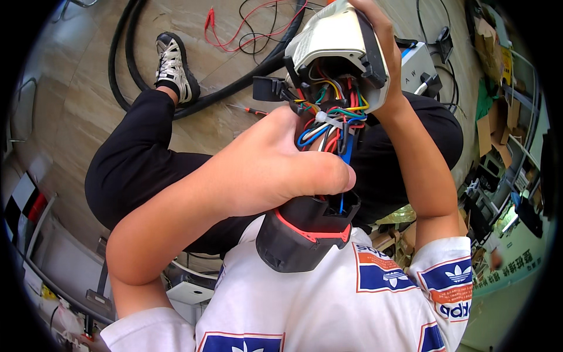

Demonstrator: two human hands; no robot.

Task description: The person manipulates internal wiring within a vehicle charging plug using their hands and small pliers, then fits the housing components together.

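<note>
My right hand [384,56] grips a white and black plastic housing [334,44], held up with its open underside toward me. A bundle of coloured wires [331,120], tied with a white cable tie, hangs out of it. The wires run down into a black connector body with a red band [305,234] resting against my chest. My left hand [275,164] is wrapped around the wire bundle just above the black body, thumb pressed across the front. A small black plug [268,89] sticks out to the left of the housing.
I sit on a beige tiled floor [76,105] with my black-trousered legs bent. Thick black cables [132,53] loop past my shoe [173,64]. Red and black test leads [246,29] and a red-handled screwdriver [249,109] lie on the floor. Cardboard and shelving [498,117] stand at right.
</note>
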